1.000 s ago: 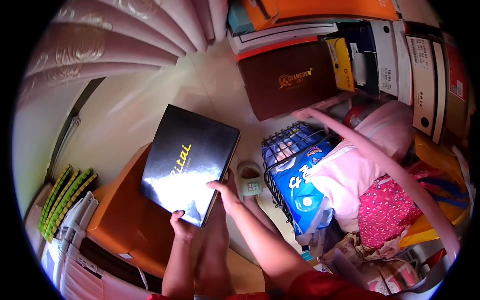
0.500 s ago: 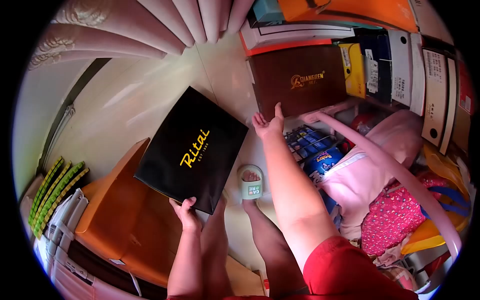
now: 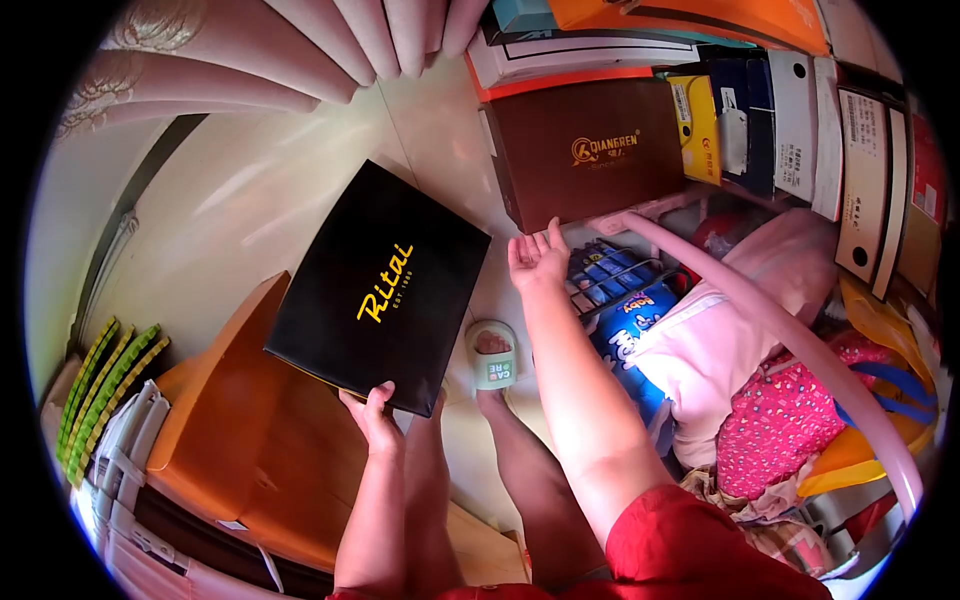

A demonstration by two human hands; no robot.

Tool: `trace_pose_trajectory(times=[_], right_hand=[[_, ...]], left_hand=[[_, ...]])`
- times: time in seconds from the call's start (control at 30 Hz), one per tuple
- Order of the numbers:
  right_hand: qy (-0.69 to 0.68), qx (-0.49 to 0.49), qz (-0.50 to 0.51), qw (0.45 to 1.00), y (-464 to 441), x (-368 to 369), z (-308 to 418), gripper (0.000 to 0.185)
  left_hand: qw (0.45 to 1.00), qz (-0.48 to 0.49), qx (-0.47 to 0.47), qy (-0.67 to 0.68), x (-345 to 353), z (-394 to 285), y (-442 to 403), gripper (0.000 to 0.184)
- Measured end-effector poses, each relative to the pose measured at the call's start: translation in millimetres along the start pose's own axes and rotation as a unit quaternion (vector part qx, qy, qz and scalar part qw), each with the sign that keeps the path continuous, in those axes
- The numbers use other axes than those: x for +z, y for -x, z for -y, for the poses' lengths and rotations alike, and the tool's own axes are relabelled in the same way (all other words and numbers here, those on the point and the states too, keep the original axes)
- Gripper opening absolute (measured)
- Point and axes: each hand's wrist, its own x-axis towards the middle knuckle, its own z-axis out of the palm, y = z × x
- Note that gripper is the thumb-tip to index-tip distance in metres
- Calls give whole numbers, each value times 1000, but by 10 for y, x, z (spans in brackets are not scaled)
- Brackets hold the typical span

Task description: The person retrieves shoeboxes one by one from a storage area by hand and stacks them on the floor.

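A black shoebox (image 3: pixel 385 290) with yellow "Ritai" lettering is held by its near corner in my left hand (image 3: pixel 374 415), thumb on top and fingers underneath. The box is level with its printed lid facing up. My right hand (image 3: pixel 540 258) is palm up with its fingers stretched out, and nothing lies in it. Just beyond those fingertips stands a brown shoebox (image 3: pixel 590 150) marked "QIANGREN". Whether the fingertips touch its lower edge I cannot tell.
More boxes, among them a yellow box (image 3: pixel 695 130), line the right wall. A pink rail (image 3: pixel 780 300) runs beside pink cloth (image 3: pixel 700 370) and blue packets (image 3: pixel 635 325). An orange-brown chair (image 3: pixel 220 420) stands left; a curtain (image 3: pixel 250 50) hangs behind.
My right hand has drawn slightly back from the brown box, its fingers now more upright. The black shoebox stays in my left hand, and the whole view has shifted a little.
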Motion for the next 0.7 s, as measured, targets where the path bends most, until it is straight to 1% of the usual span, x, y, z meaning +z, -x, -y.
trace_pose_trajectory(times=[0.07, 0.1, 0.13, 0.2, 0.23, 0.27, 0.33, 0.37, 0.4, 0.47, 0.53, 0.6, 0.7], right_hand=[[58, -2, -9, 998, 39, -75, -42, 97], [65, 17, -24, 997, 112, -43, -67, 99], [66, 16, -23, 997, 119, -37, -94, 99], [37, -5, 3, 999, 93, -17, -146, 102], [-5, 31, 22, 999, 41, 2, -140, 99], [-5, 31, 23, 999, -26, 39, -132, 99], [-103, 87, 49, 990, -35, 212, -110, 92], [-124, 86, 12, 988, -14, 300, -100, 87], [-123, 85, 13, 989, -6, 360, -94, 87], [-139, 45, -41, 988, 26, 457, -86, 88], [-128, 36, -21, 991, -89, 378, -75, 87], [-110, 46, -81, 990, -157, 309, -43, 89], [-83, 37, -98, 991, -167, 247, -27, 89]], left_hand=[[1000, 9, 3, -3, -16, -13, -14, 79], [1000, 4, -3, -5, -19, -14, -11, 79], [1000, 0, -9, -8, -27, -11, -7, 79], [1000, -5, -13, -13, -63, 16, -9, 79], [1000, -11, -18, -20, -84, 37, -14, 78], [1000, -11, -18, -19, -115, 58, -27, 78], [1000, 2, -8, -9, -174, 93, -66, 78], [1000, 3, -8, -8, -176, 95, -83, 78], [1000, 10, -4, -2, -168, 84, -100, 77], [1000, 17, -1, 6, -142, 59, -121, 77], [1000, 18, -6, 9, -108, 54, -99, 78], [1000, 22, -6, 11, -102, 73, -82, 78], [999, 28, -11, 23, -91, 54, -49, 79]])
